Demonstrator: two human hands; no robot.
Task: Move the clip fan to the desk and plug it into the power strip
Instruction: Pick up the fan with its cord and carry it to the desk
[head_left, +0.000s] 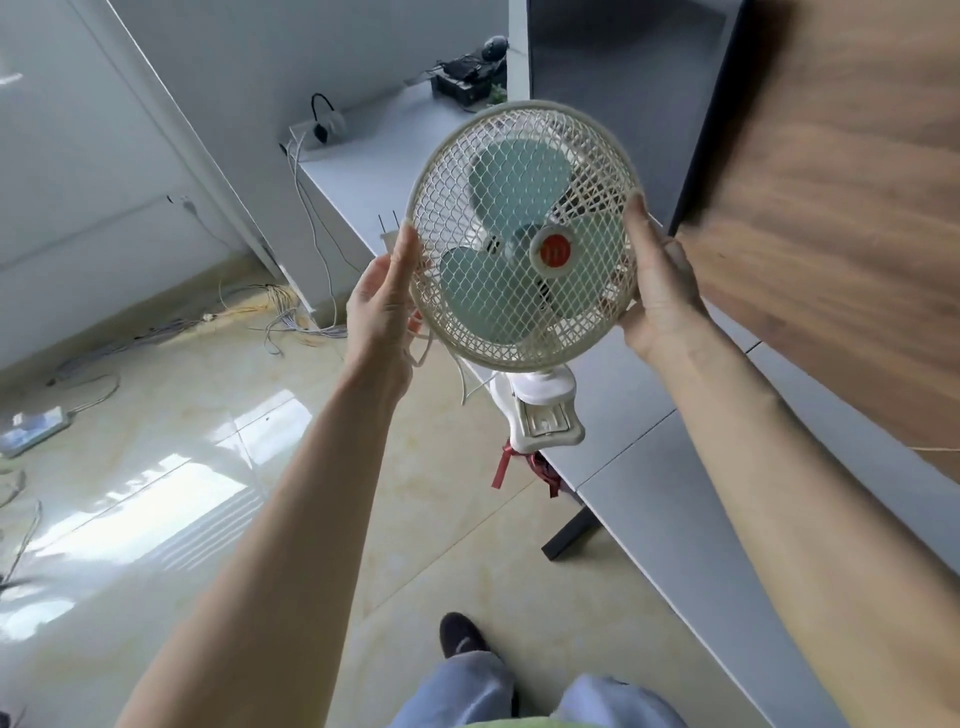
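The cream-white clip fan with a round mesh guard and pale green blades is held up in the air between both hands, its face turned toward the camera, over the gap between the glossy tiled floor and the near edge of the long grey desk. It rests on nothing yet.

The left hand curls round the left rim of the guard and also seems to pinch the white two-pin plug, whose prongs stick up just above the fingertips; the white cord loops loosely below that hand. Holding the plug with the rim probably keeps the cord from trailing or snagging during the carry. The right hand cups the right rim, fingers wrapped behind the mesh and thumb along the front, so the fan is steadied from both sides.

The white spring clamp hangs free under the guard, just above the desk's near edge, with a dark red ribbon dangling below it.

At the desk's far left corner lies a white block with cables, possibly the power strip, though it is too small to be sure. Judged from this, the fan has yet to be set down and plugged in.
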